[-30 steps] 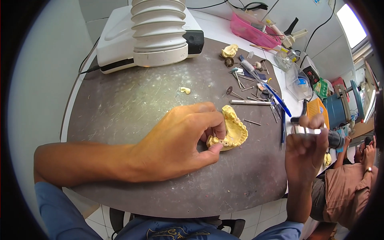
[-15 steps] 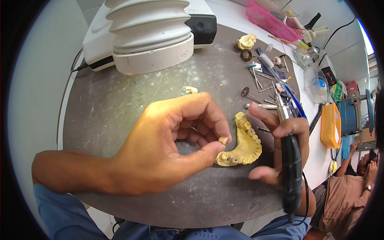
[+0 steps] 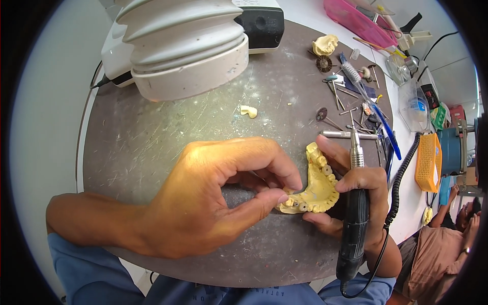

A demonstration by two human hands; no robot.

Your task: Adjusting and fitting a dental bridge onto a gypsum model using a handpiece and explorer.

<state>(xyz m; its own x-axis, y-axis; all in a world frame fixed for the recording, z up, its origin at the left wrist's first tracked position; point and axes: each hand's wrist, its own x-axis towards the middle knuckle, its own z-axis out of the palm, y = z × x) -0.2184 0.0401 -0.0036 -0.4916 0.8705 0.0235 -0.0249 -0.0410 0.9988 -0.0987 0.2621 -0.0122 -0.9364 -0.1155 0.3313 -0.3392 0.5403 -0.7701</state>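
My left hand (image 3: 229, 195) is in a pinch, thumb and forefinger tips at the left end of a yellowish dental model (image 3: 321, 190). The small dental crown seen there half a second ago is now mostly hidden by the fingertips. In my right hand (image 3: 371, 195) lies a rotary handpiece (image 3: 353, 229), black with a metal nose pointing away from me. That hand's fingertips also touch the model's right side and near edge. The model is a horseshoe-shaped tooth arch lying on the dark bench mat (image 3: 168, 132). Beyond my left hand sits a small cream piece (image 3: 248, 111).
A ribbed white suction hose (image 3: 188, 71) hangs over the far left. Several burs and discs (image 3: 338, 94), a blue-handled brush (image 3: 373, 107) and a plaster piece (image 3: 325, 44) lie far right. An orange basket (image 3: 428, 161) and coiled cord (image 3: 401, 178) are at the right; another person (image 3: 437, 254) sits beyond.
My left fingertips have moved right and slightly down onto the model's left end. My right hand has come left, its fingers now at the model, with the handpiece still held.
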